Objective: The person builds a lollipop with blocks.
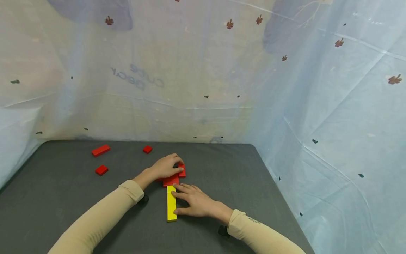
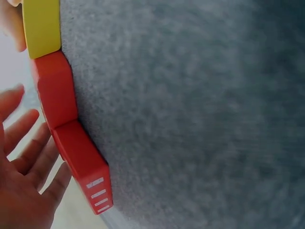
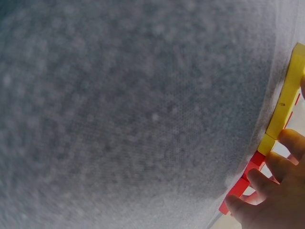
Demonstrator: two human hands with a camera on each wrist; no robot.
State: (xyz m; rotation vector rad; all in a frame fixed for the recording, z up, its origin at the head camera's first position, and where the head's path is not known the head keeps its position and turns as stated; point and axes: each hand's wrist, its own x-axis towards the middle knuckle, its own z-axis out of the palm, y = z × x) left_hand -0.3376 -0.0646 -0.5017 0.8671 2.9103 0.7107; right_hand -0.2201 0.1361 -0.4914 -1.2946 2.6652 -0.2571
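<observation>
Red blocks [image 1: 170,180] lie together on the dark grey table, joined to a long yellow block [image 1: 171,208] with a short yellow piece [image 1: 171,189] at its far end. My left hand [image 1: 165,167] reaches over the red blocks, its fingertips at a red block [image 1: 182,173] on the right. In the left wrist view, a red block [image 2: 90,162] with white stripes lies beside the spread fingers. My right hand [image 1: 198,203] lies along the right side of the yellow blocks, fingers extended and touching them. In the right wrist view its fingers [image 3: 264,183] are spread.
Further left on the table lie a long red block [image 1: 100,150] and a small red block [image 1: 102,170]. Another small red block [image 1: 147,149] is near the back edge. Behind the table hangs a pale plastic curtain [image 1: 190,70], which continues down the right side.
</observation>
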